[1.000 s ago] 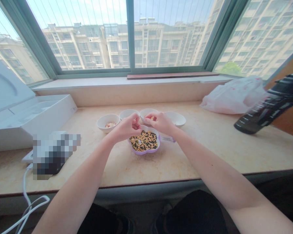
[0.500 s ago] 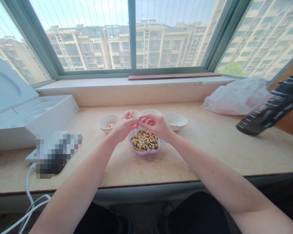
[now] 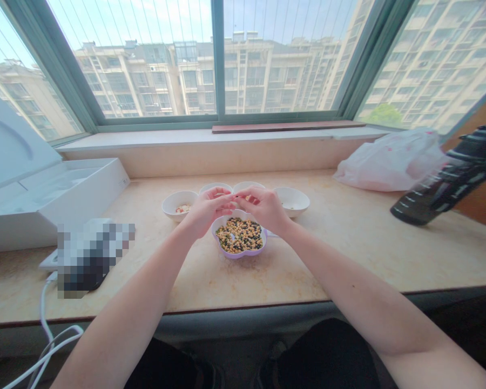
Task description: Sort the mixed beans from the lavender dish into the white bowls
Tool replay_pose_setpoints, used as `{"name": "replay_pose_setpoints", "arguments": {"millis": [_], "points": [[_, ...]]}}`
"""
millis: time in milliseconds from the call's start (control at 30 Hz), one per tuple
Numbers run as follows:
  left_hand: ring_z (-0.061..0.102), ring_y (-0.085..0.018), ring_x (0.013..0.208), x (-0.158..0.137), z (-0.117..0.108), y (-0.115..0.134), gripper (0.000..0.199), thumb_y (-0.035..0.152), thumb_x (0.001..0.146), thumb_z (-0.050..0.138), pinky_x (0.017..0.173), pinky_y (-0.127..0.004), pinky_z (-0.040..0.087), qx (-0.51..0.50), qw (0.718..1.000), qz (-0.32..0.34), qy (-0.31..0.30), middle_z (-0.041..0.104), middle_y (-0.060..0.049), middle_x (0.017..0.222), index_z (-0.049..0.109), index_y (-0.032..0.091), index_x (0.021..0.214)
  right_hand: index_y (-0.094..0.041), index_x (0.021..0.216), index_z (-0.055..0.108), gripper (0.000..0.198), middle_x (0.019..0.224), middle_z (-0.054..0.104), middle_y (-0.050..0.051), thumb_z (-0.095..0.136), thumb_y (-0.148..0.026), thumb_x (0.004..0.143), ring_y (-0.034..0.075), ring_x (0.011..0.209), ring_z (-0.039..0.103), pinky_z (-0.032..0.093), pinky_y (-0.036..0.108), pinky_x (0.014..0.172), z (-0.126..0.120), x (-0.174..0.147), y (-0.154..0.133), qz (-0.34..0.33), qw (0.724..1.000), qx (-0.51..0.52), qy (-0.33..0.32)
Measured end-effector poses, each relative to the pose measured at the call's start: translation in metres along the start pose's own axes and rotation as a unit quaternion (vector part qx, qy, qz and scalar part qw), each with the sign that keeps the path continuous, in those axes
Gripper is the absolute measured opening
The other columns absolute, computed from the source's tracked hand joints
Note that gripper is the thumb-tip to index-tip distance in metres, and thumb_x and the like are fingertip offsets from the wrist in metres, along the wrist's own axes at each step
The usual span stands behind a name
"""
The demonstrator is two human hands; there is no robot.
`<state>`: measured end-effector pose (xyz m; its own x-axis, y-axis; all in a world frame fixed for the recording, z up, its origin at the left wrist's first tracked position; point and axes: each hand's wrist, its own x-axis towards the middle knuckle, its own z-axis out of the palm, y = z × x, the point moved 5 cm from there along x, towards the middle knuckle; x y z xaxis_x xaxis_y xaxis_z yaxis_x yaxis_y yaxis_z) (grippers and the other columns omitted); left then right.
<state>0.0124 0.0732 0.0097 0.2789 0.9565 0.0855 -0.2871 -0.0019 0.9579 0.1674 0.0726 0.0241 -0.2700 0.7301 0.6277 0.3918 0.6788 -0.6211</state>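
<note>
Just above and behind a purple-rimmed, flower-shaped bowl (image 3: 243, 253), my two hands meet at the fingertips. Mixed beans (image 3: 240, 235), black, yellowish and green, fill this bowl. My right hand (image 3: 264, 206) pinches a small dark bean (image 3: 237, 196) between thumb and forefinger. My left hand (image 3: 210, 208) has its fingers bent toward it, thumb and forefinger close together; whatever they hold is hidden. Behind the hands stand several white bowls. The left bowl (image 3: 170, 205) has pale and reddish bits in it, and the right bowl (image 3: 297, 201) a few small pieces. My hands partly cover the middle bowls.
An open white box (image 3: 81, 189) stands at the left, with a blurred-out device (image 3: 97, 259) and white cable (image 3: 44, 319) in front. At the right are a plastic bag (image 3: 389, 162) and a tilted dark bottle (image 3: 433, 189). The window ledge (image 3: 166, 139) runs behind.
My fingers have shifted slightly: the left fingertips have parted a little from the right ones, and a dark bean now shows at the right fingertips. The bowls stay put.
</note>
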Motion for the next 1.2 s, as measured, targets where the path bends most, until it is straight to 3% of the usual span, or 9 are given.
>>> {"name": "replay_pose_setpoints", "arguments": {"millis": [267, 433, 500, 567, 667, 800, 1000, 1133, 1200], "points": [[0.052, -0.008, 0.063, -0.005, 0.011, -0.004, 0.026, 0.035, 0.077, 0.079, 0.055, -0.020, 0.041, 0.100, 0.995, -0.002, -0.030, 0.062, -0.002, 0.072, 0.075, 0.012, 0.088, -0.022, 0.094, 0.079, 0.015, 0.076, 0.068, 0.001, 0.065, -0.024, 0.090, 0.012, 0.064, 0.057, 0.045, 0.026, 0.065, -0.002, 0.000, -0.001, -0.026, 0.997, -0.077, -0.015], [0.052, -0.010, 0.061, -0.004, 0.007, 0.003, 0.021, 0.035, 0.082, 0.072, 0.055, -0.022, 0.041, 0.150, 0.986, 0.069, 0.032, 0.062, -0.001, 0.071, 0.074, 0.016, 0.089, -0.024, 0.111, 0.076, 0.025, 0.084, 0.070, 0.002, 0.070, -0.030, 0.088, 0.012, 0.062, 0.055, 0.047, 0.027, 0.067, -0.006, 0.002, -0.004, -0.033, 0.996, -0.080, -0.033], [0.054, -0.012, 0.065, -0.007, 0.002, 0.015, 0.016, 0.032, 0.083, 0.069, 0.060, -0.024, 0.044, 0.239, 0.951, 0.163, 0.104, 0.064, -0.002, 0.074, 0.074, 0.018, 0.089, -0.023, 0.115, 0.075, 0.030, 0.085, 0.071, 0.002, 0.072, -0.032, 0.086, 0.012, 0.060, 0.055, 0.048, 0.028, 0.067, -0.009, 0.004, -0.003, -0.020, 0.996, -0.083, -0.022], [0.055, -0.012, 0.068, -0.015, 0.000, 0.029, 0.012, 0.030, 0.083, 0.070, 0.067, -0.026, 0.047, 0.349, 0.886, 0.261, 0.159, 0.066, -0.002, 0.079, 0.075, 0.020, 0.087, -0.021, 0.111, 0.076, 0.026, 0.082, 0.072, 0.003, 0.069, -0.033, 0.088, 0.013, 0.060, 0.056, 0.048, 0.028, 0.067, -0.013, 0.005, 0.000, 0.007, 0.995, -0.098, -0.002], [0.057, -0.012, 0.068, -0.026, 0.005, 0.040, 0.012, 0.031, 0.086, 0.068, 0.070, -0.027, 0.048, 0.448, 0.805, 0.349, 0.175, 0.066, -0.003, 0.083, 0.076, 0.022, 0.087, -0.019, 0.106, 0.077, 0.024, 0.079, 0.073, 0.004, 0.064, -0.033, 0.092, 0.014, 0.062, 0.060, 0.048, 0.028, 0.068, -0.016, 0.006, 0.005, 0.044, 0.991, -0.124, 0.015], [0.057, -0.011, 0.065, -0.037, 0.013, 0.044, 0.014, 0.031, 0.089, 0.065, 0.068, -0.025, 0.047, 0.479, 0.763, 0.401, 0.165, 0.065, -0.002, 0.077, 0.076, 0.022, 0.087, -0.019, 0.102, 0.078, 0.021, 0.081, 0.076, 0.005, 0.064, -0.032, 0.092, 0.017, 0.068, 0.065, 0.049, 0.029, 0.070, -0.012, 0.006, 0.014, 0.070, 0.987, -0.143, -0.009], [0.054, -0.012, 0.061, -0.040, 0.020, 0.041, 0.014, 0.033, 0.089, 0.067, 0.066, -0.026, 0.045, 0.495, 0.768, 0.382, 0.138, 0.062, 0.000, 0.066, 0.074, 0.023, 0.084, -0.019, 0.098, 0.079, 0.022, 0.086, 0.077, 0.007, 0.062, -0.033, 0.093, 0.018, 0.072, 0.068, 0.048, 0.030, 0.068, 0.006, 0.000, 0.030, 0.090, 0.977, -0.148, -0.121], [0.052, -0.012, 0.060, -0.038, 0.019, 0.039, 0.014, 0.035, 0.088, 0.067, 0.066, -0.026, 0.043, 0.481, 0.780, 0.376, 0.137, 0.060, 0.001, 0.064, 0.073, 0.024, 0.081, -0.021, 0.097, 0.080, 0.022, 0.087, 0.077, 0.006, 0.062, -0.033, 0.093, 0.018, 0.073, 0.068, 0.048, 0.030, 0.070, 0.009, -0.001, 0.034, 0.090, 0.974, -0.152, -0.139], [0.051, -0.012, 0.061, -0.036, 0.018, 0.039, 0.014, 0.036, 0.086, 0.068, 0.066, -0.027, 0.043, 0.457, 0.802, 0.361, 0.136, 0.060, 0.001, 0.064, 0.072, 0.024, 0.080, -0.020, 0.096, 0.080, 0.022, 0.087, 0.077, 0.006, 0.062, -0.033, 0.093, 0.018, 0.074, 0.068, 0.048, 0.030, 0.070, 0.008, -0.001, 0.034, 0.091, 0.974, -0.152, -0.139]]}}
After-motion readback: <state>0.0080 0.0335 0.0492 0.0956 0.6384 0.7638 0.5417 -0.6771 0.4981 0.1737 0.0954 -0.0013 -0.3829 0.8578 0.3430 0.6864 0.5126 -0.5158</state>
